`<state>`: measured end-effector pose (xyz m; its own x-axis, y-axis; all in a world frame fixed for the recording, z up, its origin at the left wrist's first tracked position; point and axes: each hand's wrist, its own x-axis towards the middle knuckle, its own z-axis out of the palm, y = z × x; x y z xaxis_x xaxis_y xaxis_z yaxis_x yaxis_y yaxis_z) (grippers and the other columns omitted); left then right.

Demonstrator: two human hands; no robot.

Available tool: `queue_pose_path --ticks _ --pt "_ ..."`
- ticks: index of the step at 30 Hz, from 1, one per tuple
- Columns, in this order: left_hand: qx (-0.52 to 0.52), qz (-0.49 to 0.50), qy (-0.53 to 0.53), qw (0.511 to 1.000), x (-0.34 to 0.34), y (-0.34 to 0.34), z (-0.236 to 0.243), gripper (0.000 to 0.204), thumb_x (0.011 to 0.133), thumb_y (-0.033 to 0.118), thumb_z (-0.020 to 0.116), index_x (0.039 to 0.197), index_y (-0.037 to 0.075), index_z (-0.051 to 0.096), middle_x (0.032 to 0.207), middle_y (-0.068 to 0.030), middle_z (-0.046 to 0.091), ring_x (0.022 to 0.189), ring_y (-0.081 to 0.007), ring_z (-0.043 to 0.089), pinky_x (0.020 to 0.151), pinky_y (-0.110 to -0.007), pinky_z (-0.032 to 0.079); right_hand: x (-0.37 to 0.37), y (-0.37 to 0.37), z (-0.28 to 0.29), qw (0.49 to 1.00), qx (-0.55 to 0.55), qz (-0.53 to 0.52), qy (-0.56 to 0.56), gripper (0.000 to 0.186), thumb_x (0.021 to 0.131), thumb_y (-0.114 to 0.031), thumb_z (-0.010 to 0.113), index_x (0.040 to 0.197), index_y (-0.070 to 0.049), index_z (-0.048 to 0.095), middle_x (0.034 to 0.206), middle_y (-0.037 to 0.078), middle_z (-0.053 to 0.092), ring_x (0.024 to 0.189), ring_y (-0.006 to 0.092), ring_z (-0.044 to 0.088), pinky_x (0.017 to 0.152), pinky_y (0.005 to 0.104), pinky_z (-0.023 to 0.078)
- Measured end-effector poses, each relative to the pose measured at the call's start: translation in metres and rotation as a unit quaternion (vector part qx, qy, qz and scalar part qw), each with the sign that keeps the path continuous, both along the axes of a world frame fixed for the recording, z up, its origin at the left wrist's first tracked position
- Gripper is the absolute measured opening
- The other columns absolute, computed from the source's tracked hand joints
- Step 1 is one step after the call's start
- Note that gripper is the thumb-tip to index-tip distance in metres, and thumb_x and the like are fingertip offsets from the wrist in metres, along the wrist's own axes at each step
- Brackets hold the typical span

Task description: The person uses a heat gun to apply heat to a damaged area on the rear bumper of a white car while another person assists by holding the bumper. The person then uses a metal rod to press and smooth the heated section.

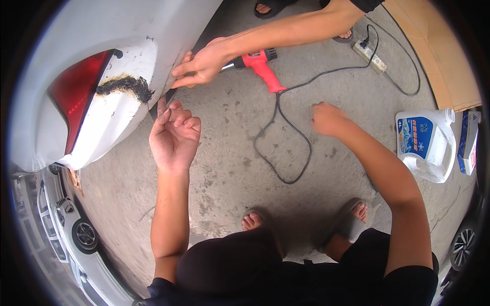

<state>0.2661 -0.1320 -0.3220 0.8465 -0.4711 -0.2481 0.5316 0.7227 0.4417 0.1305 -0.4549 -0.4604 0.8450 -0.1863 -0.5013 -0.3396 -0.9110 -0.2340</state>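
Observation:
My left hand (176, 135) is raised palm up at the lower edge of a white car bumper (113, 122). Its thumb and index finger pinch together around a thin dark piece, too small to name. Just above it, another person's hand (201, 66) reaches in from the upper right and touches the same edge. A black, scorched-looking patch (125, 86) with yellowish margins runs across the bumper beside the red tail light (79, 97). My right hand (327, 119) hangs over the concrete floor, fingers curled in, with nothing showing in it.
A red heat gun (260, 66) is below the other person's forearm, its black cord (309, 148) looping over the floor to a power strip (370, 57). To the right stand a white jug (427, 148), a blue-and-white box (467, 143) and cardboard (434, 46). White car (84, 245) lower left.

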Motion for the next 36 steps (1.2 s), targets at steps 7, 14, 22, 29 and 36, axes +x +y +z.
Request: queue_pose_path --ticks 7,14,22,29,36 --pt "-0.049 -0.016 0.002 0.999 0.0 0.002 0.007 0.028 0.091 0.004 0.048 0.118 0.0 0.057 0.091 -0.0018 0.055 0.07 -0.0116 0.043 0.069 -0.029 0.036 0.041 0.095 0.009 0.968 0.227 -0.049 -0.092 0.03 0.083 -0.024 0.062 0.098 0.001 0.069 0.101 0.023 0.069 0.096 0.0376 0.067 0.083 0.0449 0.053" --pt "-0.079 -0.007 0.019 0.997 0.0 0.0 0.009 0.033 0.091 0.004 0.046 0.122 -0.003 0.054 0.083 -0.0001 0.053 0.068 -0.0109 0.043 0.069 -0.029 0.036 0.07 0.139 0.041 0.871 0.448 -0.093 -0.178 0.03 0.082 -0.023 0.063 0.1 0.001 0.069 0.096 0.019 0.071 0.094 0.034 0.068 0.082 0.0393 0.054" --pt "-0.068 -0.026 -0.029 0.997 0.0 0.002 0.007 0.042 0.096 0.005 0.041 0.136 -0.008 0.044 0.065 0.0044 0.039 0.065 -0.0082 0.04 0.067 -0.027 0.033 0.091 0.168 0.098 0.758 0.383 -0.057 -0.525 0.02 0.08 -0.015 0.065 0.094 -0.002 0.069 0.095 0.01 0.069 0.096 0.0292 0.066 0.083 0.0395 0.053" --pt "-0.063 0.007 0.004 0.998 0.0 0.004 0.007 0.038 0.096 0.007 0.041 0.13 -0.003 0.053 0.056 0.0049 0.035 0.055 -0.0074 0.035 0.063 -0.025 0.033 0.141 0.139 0.119 0.683 -0.005 -0.009 -0.73 0.021 0.076 -0.022 0.071 0.094 -0.012 0.07 0.098 0.002 0.066 0.1 0.0225 0.061 0.1 0.0502 0.042" --pt "-0.06 -0.007 -0.014 0.998 0.003 0.009 0.004 0.041 0.096 0.008 0.04 0.134 -0.004 0.05 0.052 0.0038 0.032 0.052 -0.0077 0.033 0.061 -0.024 0.034 0.152 0.135 0.114 0.81 -0.06 0.041 -0.581 0.048 0.08 -0.056 0.067 0.105 -0.016 0.074 0.094 -0.001 0.069 0.103 0.0219 0.06 0.108 0.0664 0.026"
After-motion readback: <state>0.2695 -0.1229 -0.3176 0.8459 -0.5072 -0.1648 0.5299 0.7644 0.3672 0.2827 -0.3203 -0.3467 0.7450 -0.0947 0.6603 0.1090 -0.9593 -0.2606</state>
